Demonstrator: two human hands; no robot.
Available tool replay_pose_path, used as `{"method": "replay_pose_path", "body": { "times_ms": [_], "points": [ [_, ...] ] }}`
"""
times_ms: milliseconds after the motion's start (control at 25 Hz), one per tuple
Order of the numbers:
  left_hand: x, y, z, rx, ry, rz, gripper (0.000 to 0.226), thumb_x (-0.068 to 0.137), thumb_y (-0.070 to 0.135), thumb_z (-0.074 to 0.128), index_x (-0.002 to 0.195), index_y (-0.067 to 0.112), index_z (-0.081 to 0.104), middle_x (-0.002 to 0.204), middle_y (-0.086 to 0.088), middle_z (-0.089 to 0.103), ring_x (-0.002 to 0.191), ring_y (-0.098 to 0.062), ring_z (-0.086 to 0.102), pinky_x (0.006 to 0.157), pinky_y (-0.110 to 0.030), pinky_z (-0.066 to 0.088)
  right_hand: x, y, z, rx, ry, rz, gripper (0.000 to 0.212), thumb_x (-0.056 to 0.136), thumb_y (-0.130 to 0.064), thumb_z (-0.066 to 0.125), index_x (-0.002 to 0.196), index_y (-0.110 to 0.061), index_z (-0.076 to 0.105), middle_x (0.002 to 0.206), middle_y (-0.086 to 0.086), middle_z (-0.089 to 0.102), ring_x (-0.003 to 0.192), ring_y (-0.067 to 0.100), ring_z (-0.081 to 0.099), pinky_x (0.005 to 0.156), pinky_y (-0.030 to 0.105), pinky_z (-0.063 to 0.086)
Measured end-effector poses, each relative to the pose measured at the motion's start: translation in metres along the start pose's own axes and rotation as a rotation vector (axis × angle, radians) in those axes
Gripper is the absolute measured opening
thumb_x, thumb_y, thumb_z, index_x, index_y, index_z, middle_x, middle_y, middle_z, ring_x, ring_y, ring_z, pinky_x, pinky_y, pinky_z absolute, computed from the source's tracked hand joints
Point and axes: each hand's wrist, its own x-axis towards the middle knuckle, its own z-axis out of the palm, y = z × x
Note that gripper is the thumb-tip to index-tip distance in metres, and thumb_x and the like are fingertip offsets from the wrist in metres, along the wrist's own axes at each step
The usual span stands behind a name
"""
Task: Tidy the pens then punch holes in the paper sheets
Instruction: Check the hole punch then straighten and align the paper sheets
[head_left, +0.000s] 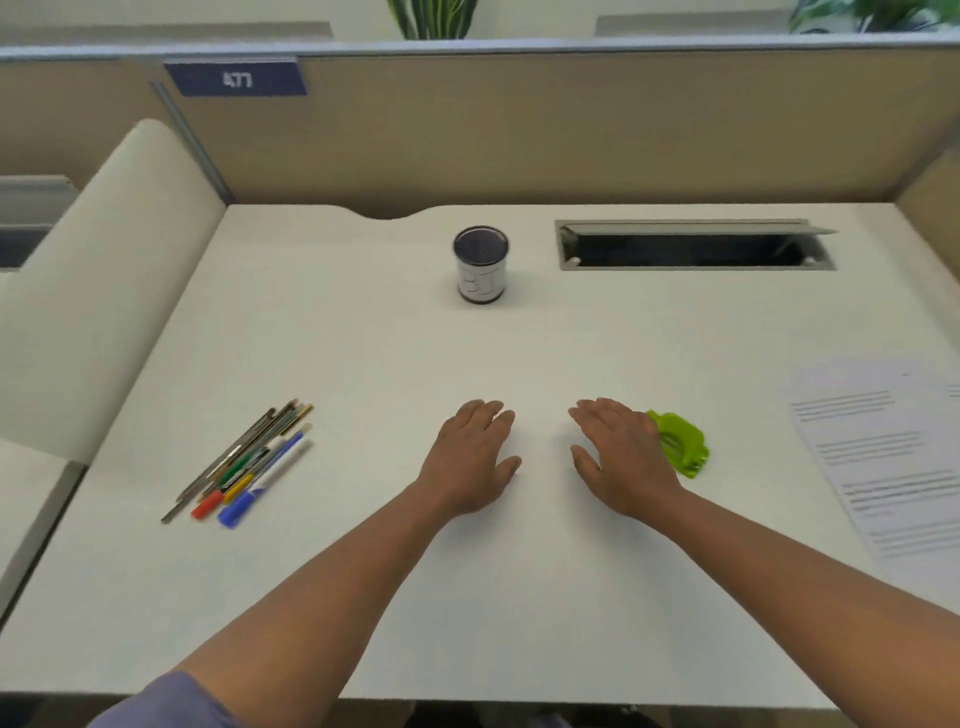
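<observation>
Two hands, both flat on the desk, palms down, fingers spread, nothing held.

- Left hand: rests near desk centre, well apart from the pens.
- Right hand: rests beside the left; its outer edge is just beside, perhaps touching, the punch.
- Pens: loose bundle, roughly a dozen pens and markers, lying at the left of the desk, laid diagonally, caps toward the person. Red, blue, green and yellow caps show; exact count cannot be told.
- Cup: cylindrical holder, upright at the back centre, looks empty, well apart from the pens.
- Punch: small green item, taken to be the hole punch; blurred, mechanism not readable.
- Sheets: printed paper, loosely stacked at the right edge, partly out of view.
- Cable hatch: open slot at back right, not part of the job.

Step in hand, by judgement: none begun; pens untidied, sheets unpunched. Next move likely calls for the left hand to reach across, gather the bundle in one grasp and carry it to the cup, dropping it in upright.
</observation>
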Motion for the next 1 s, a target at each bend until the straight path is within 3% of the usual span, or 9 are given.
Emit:
{"method": "replay_pose_path", "body": {
  "times_ms": [160, 400, 520, 640, 760, 880, 1000],
  "points": [
    [0.026, 0.06, 0.013, -0.062, -0.055, 0.04, 0.068, 0.099, 0.045, 0.051, 0.157, 0.017, 0.028, 0.164, -0.004, 0.027, 0.151, -0.024, 0.019, 0.12, -0.037, 0.025, -0.029, 0.061, -0.012, 0.055, -0.005, 0.149, 0.054, 0.092, -0.03, 0.062, 0.144, -0.02, 0.051, 0.152, 0.0, 0.048, 0.144, 0.023, 0.037, 0.11, 0.046, 0.029],
    [0.062, 0.119, 0.026, -0.268, -0.079, 0.097, 0.066, 0.097, 0.037, 0.06, 0.155, 0.02, 0.032, 0.16, 0.003, 0.033, 0.143, -0.02, 0.036, 0.115, -0.034, 0.035, -0.057, 0.11, -0.009, 0.261, 0.027, 0.363, 0.069, 0.084, -0.028, 0.073, 0.147, -0.017, 0.045, 0.152, 0.004, 0.045, 0.138, 0.029, 0.042, 0.108, 0.045, 0.038],
    [0.08, 0.131, 0.031, -0.294, -0.152, 0.062, 0.077, 0.095, 0.036, 0.064, 0.158, 0.021, 0.024, 0.165, 0.003, 0.025, 0.148, -0.021, 0.027, 0.119, -0.036, 0.03, -0.061, 0.119, -0.002, 0.414, 0.018, 0.445, 0.074, 0.084, -0.029, 0.077, 0.148, -0.013, 0.044, 0.149, 0.005, 0.047, 0.135, 0.028, 0.043, 0.109, 0.037, 0.036],
    [0.093, 0.136, 0.037, -0.241, -0.211, 0.009, 0.081, 0.094, 0.039, 0.063, 0.16, 0.02, 0.02, 0.165, 0.002, 0.025, 0.148, -0.028, 0.021, 0.118, -0.041, 0.028, -0.058, 0.121, 0.0, 0.436, 0.058, 0.461, 0.06, 0.08, -0.027, 0.081, 0.133, -0.013, 0.058, 0.13, 0.006, 0.062, 0.119, 0.03, 0.053, 0.095, 0.032, 0.041],
    [0.102, 0.139, 0.039, -0.227, -0.198, 0.019, 0.067, 0.095, 0.034, 0.062, 0.155, 0.026, 0.032, 0.16, 0.006, 0.034, 0.142, -0.03, 0.028, 0.113, -0.043, 0.034, -0.053, 0.12, -0.001, 0.437, 0.121, 0.444, 0.045, 0.075, -0.023, 0.084, 0.115, -0.013, 0.067, 0.109, 0.005, 0.068, 0.099, 0.028, 0.058, 0.083, 0.032, 0.044],
    [0.106, 0.14, 0.038, -0.395, -0.09, 0.067, 0.044, 0.092, 0.017, 0.065, 0.135, 0.019, 0.058, 0.14, -0.001, 0.057, 0.126, -0.029, 0.049, 0.103, -0.044, 0.044, -0.05, 0.116, -0.001, 0.47, 0.137, 0.445, 0.042, 0.073, -0.021, 0.082, 0.112, -0.016, 0.067, 0.105, 0.002, 0.067, 0.095, 0.025, 0.058, 0.08, 0.036, 0.048],
    [0.104, 0.137, 0.036, -0.54, 0.017, 0.035, 0.038, 0.086, 0.006, 0.068, 0.123, 0.012, 0.065, 0.129, -0.006, 0.062, 0.12, -0.025, 0.056, 0.103, -0.037, 0.045, -0.043, 0.111, -0.005, 0.52, 0.137, 0.426, 0.044, 0.073, -0.022, 0.079, 0.115, -0.017, 0.067, 0.107, -0.002, 0.065, 0.096, 0.021, 0.056, 0.08, 0.031, 0.043]
  ]
}}
